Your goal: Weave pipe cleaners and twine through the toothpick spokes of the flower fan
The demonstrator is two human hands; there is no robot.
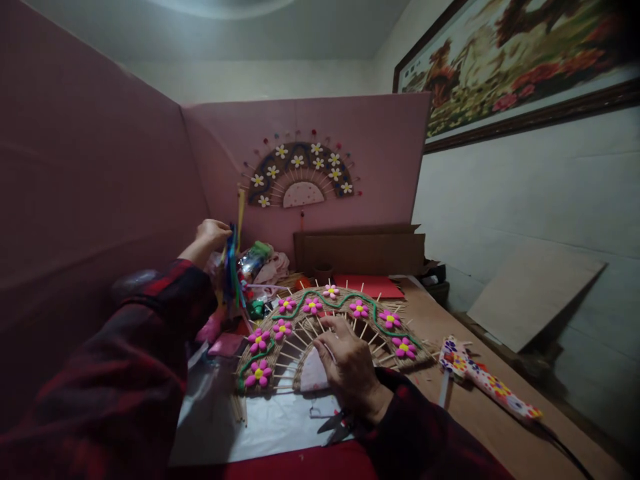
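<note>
My left hand point(213, 233) is raised at the left, its fingers pinched around a bundle of coloured strands point(231, 267), mostly blue and green, hanging down. Their exact kind is hard to make out. In the middle lies a fan-shaped craft piece point(345, 300) of twine woven over thin sticks, with pink flowers and a wavy green cord. My right hand point(350, 367) has its fingers curled over the fan's inner part, beside the pale half-circle point(314, 373). Its palm side is hidden. Black scissors point(336, 427) lie just below that hand.
A similar fan with white flowers point(300, 167) hangs on the pink panel point(225, 147). A flower-patterned glue gun point(490, 380) with a black cord rests at the right. Bagged supplies point(257, 263), a red sheet point(370, 287) and cardboard point(360, 252) stand behind the fan.
</note>
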